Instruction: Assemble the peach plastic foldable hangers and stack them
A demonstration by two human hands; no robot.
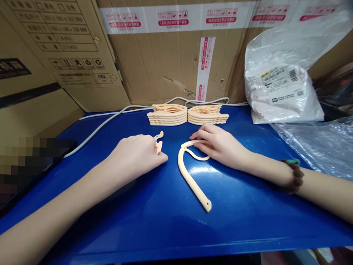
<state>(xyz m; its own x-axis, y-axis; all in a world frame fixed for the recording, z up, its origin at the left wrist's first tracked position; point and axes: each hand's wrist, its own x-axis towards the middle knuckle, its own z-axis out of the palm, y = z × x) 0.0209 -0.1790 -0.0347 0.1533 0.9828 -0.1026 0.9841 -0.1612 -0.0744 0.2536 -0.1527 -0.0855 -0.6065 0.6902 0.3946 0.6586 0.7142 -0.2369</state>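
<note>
My left hand (135,152) is closed around a cream plastic hanger piece (159,146); only its notched, hooked end sticks out past my fingers. To the right, my right hand (215,143) grips the looped end of a cream folding hanger part (192,179). Its long curved arm, with a small hole at the tip, slants toward the front edge over the blue table. Some of the loop is hidden under my fingers. Behind both hands are two neat stacks of similar cream hanger parts, a left stack (168,118) and a right stack (207,117), touching side by side.
The blue table (127,223) backs onto a taped cardboard box (167,66). A white cable (100,126) runs along the back and left. A dark flat device (44,170) lies at left. A plastic-wrapped white package (282,93) and clear film (321,145) occupy the right.
</note>
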